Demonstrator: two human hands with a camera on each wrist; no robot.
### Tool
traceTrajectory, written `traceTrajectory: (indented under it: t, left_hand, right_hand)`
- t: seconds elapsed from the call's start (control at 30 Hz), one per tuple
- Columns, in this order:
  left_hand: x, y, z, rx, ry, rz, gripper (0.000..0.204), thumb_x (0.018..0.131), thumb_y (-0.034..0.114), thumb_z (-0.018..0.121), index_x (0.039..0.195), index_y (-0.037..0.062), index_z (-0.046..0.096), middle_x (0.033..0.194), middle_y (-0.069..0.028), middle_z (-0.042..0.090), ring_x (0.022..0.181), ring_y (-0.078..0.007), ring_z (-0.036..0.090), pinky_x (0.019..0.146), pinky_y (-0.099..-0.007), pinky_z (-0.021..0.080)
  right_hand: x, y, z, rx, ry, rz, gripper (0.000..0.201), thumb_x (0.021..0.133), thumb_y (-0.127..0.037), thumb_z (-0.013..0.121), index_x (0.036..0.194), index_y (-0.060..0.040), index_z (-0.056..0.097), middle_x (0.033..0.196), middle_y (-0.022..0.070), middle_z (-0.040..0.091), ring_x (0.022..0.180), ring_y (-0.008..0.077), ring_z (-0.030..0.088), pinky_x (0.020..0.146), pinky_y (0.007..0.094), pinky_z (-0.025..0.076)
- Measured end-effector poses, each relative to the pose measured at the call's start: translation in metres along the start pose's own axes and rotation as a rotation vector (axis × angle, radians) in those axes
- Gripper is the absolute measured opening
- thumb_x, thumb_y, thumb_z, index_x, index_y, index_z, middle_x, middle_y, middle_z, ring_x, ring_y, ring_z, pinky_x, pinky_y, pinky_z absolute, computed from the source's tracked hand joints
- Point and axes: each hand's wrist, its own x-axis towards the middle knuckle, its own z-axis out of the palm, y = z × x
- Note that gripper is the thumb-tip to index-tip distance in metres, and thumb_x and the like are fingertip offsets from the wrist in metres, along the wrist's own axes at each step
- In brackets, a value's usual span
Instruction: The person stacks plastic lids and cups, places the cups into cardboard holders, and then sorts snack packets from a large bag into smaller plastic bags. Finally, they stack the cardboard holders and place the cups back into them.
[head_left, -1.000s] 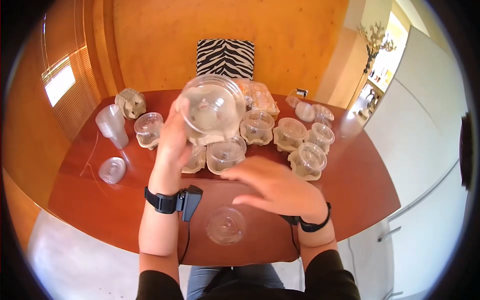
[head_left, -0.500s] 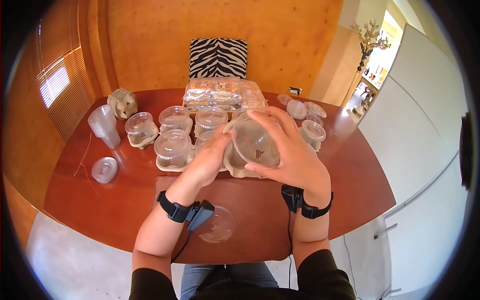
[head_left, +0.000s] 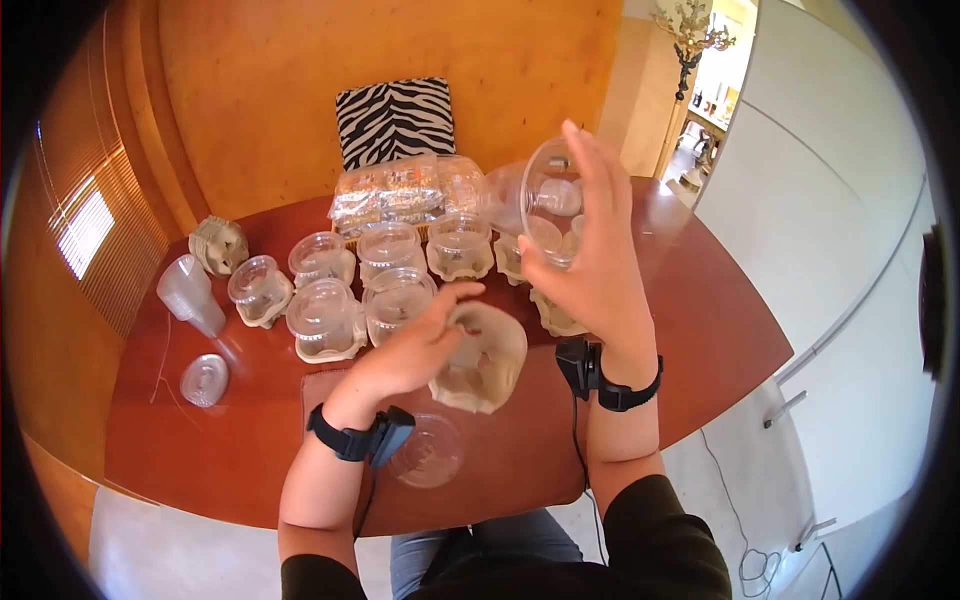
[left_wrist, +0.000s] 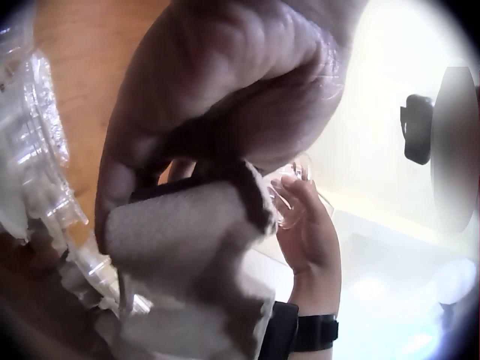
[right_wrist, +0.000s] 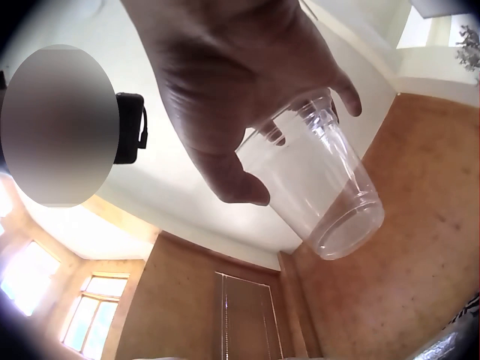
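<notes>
My left hand [head_left: 405,355] grips a beige pulp cup carrier [head_left: 490,375] by its edge, tilted over the near middle of the table. In the left wrist view the fingers curl over the carrier's wall [left_wrist: 180,232]. Higher up and to the right, my right hand [head_left: 605,270] holds a clear plastic cup [right_wrist: 315,180] around its rim, thumb on one side and fingers on the other. This cup lies sideways in the air, base pointing away from the palm, and looks empty. A clear round lid [head_left: 425,450] rests on the table close to my left wrist.
Several clear cups with lids [head_left: 325,310] stand in pulp carriers across the table. At the left are a stack of cups [head_left: 190,295], stacked carriers [head_left: 218,245] and clear lids [head_left: 205,380]. Wrapped packets [head_left: 400,190] fill a basket at the back, before a zebra-striped chair [head_left: 395,120].
The raised carrier and cup came down from the left hand's high position; both hands met at them. Now the right hand has drawn the cup away up and right, while the left keeps the carrier.
</notes>
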Motion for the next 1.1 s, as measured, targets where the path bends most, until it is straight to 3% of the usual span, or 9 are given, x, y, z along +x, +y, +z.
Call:
traceTrajectory:
  t: [0.13,0.27,0.43,0.73,0.83,0.9,0.97,1.03,1.1]
  left_hand:
    - [0.000,-0.009,0.005,0.301,-0.002,0.173,0.046,0.085,-0.001,0.040,0.129,0.0108,0.044,0.120,-0.0157,0.053,0.113,-0.0289,0.051,0.097,-0.0361,0.039]
    - [0.001,-0.020,0.004,0.461,-0.030,0.206,0.043,0.084,-0.002,0.041,0.125,0.0100,0.046,0.108,-0.0168,0.054,0.105,-0.0323,0.054,0.090,-0.0372,0.043]
    - [-0.003,-0.012,0.013,0.454,0.010,0.032,0.029,0.091,0.002,0.038,0.117,0.0050,0.048,0.114,-0.0184,0.052,0.108,-0.0346,0.050,0.092,-0.0394,0.040]
    - [0.001,-0.017,0.020,0.692,0.317,0.106,0.012,0.091,0.011,0.049,0.095,0.0007,0.045,0.090,-0.0238,0.059,0.084,-0.0431,0.058,0.072,-0.0489,0.046]
    - [0.002,-0.017,0.018,0.654,0.330,0.070,0.014,0.092,0.014,0.048,0.096,0.0005,0.045,0.085,-0.0225,0.060,0.085,-0.0422,0.058,0.073,-0.0470,0.045]
    - [0.005,-0.016,0.017,0.620,0.351,0.062,0.014,0.092,0.014,0.048,0.096,0.0004,0.045,0.084,-0.0225,0.060,0.085,-0.0419,0.058,0.072,-0.0467,0.045]
    - [0.006,-0.015,0.016,0.609,0.401,0.088,0.013,0.091,0.012,0.050,0.093,0.0003,0.045,0.084,-0.0239,0.061,0.081,-0.0426,0.059,0.070,-0.0485,0.046]
    - [0.005,-0.010,0.014,0.542,0.416,0.081,0.013,0.091,0.012,0.050,0.094,0.0002,0.045,0.084,-0.0243,0.061,0.082,-0.0427,0.059,0.070,-0.0480,0.045]
    - [0.002,-0.005,0.008,0.497,0.426,0.066,0.017,0.094,0.015,0.049,0.098,-0.0008,0.048,0.087,-0.0221,0.061,0.081,-0.0366,0.061,0.072,-0.0416,0.046]
  right_hand:
    - [0.001,0.017,-0.004,-0.073,-0.063,0.085,0.084,0.069,-0.010,0.069,0.143,-0.0111,0.030,0.137,0.0175,0.036,0.128,0.0336,0.035,0.106,0.0420,0.032]
    - [-0.011,0.053,-0.033,-0.482,-0.198,0.237,0.083,0.070,-0.017,0.069,0.143,-0.0123,0.030,0.137,0.0208,0.036,0.127,0.0374,0.036,0.103,0.0459,0.034]
    - [-0.056,0.108,-0.069,-0.829,-0.484,0.537,0.085,0.070,-0.034,0.069,0.143,-0.0148,0.031,0.136,0.0228,0.039,0.125,0.0400,0.039,0.099,0.0491,0.038]
    - [-0.112,0.164,-0.076,-0.844,-0.812,0.862,0.099,0.062,-0.036,0.075,0.146,-0.0164,0.027,0.140,0.0173,0.038,0.128,0.0375,0.038,0.102,0.0475,0.036]
    - [-0.108,0.133,-0.073,-0.993,-0.673,0.625,0.096,0.065,-0.034,0.078,0.144,-0.0143,0.028,0.139,0.0156,0.040,0.126,0.0362,0.040,0.101,0.0478,0.036]
    - [-0.088,0.087,-0.070,-0.764,-0.411,0.328,0.080,0.070,-0.032,0.076,0.137,-0.0101,0.037,0.132,0.0163,0.045,0.121,0.0350,0.043,0.098,0.0462,0.038]
    - [-0.070,0.044,-0.059,-0.314,-0.446,0.152,0.068,0.075,-0.032,0.073,0.132,-0.0075,0.044,0.126,0.0160,0.048,0.117,0.0341,0.045,0.095,0.0443,0.039]
    - [-0.056,-0.002,-0.040,0.054,-0.731,-0.036,0.062,0.075,-0.032,0.073,0.126,-0.0064,0.048,0.115,0.0142,0.054,0.108,0.0329,0.049,0.091,0.0423,0.040]
    - [-0.074,-0.021,-0.016,0.076,-0.741,-0.259,0.055,0.076,-0.028,0.070,0.124,-0.0080,0.051,0.103,0.0118,0.056,0.100,0.0288,0.053,0.089,0.0395,0.041]
